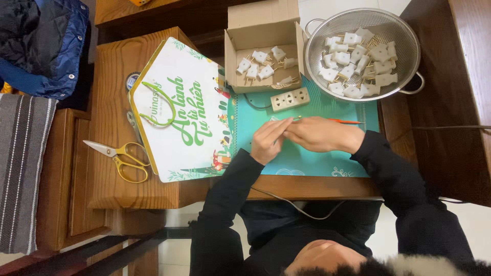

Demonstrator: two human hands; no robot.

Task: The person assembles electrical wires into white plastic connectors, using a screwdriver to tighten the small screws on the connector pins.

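Note:
My left hand (266, 140) and my right hand (319, 134) meet over a teal mat (317, 158) on the wooden desk. The right hand grips a thin screwdriver (347, 121) whose orange handle sticks out to the right. Its metal tip points towards my left fingers, which pinch a small part that the fingers mostly hide. A white socket strip (290, 98) lies just beyond the hands. Behind it stand an open cardboard box (245, 84) and a metal colander (409, 51), both holding several white plugs with brass pins.
A white and green house-shaped gift box (179, 112) lies left of the mat. Gold-handled scissors (120, 156) rest on the wood further left. A thin cable (286, 202) hangs over the desk's near edge. A blue jacket (46, 46) lies at the far left.

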